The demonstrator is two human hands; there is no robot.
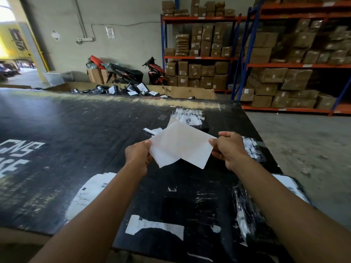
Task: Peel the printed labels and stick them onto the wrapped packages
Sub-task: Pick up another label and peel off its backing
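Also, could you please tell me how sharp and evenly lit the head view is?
In the head view, the doorway is blown out by daylight; the black table carries a pale sheen from it; the shelves bow with wide-angle distortion; the label sheet between the left hand and right hand is fairly sharp; the wrapped package at the near right edge is smeared.

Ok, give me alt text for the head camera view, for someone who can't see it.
The left hand and right hand pinch opposite edges of a white label sheet above a black table. Wrapped packages lie on it beyond and to the right, with shelves of brown boxes behind.
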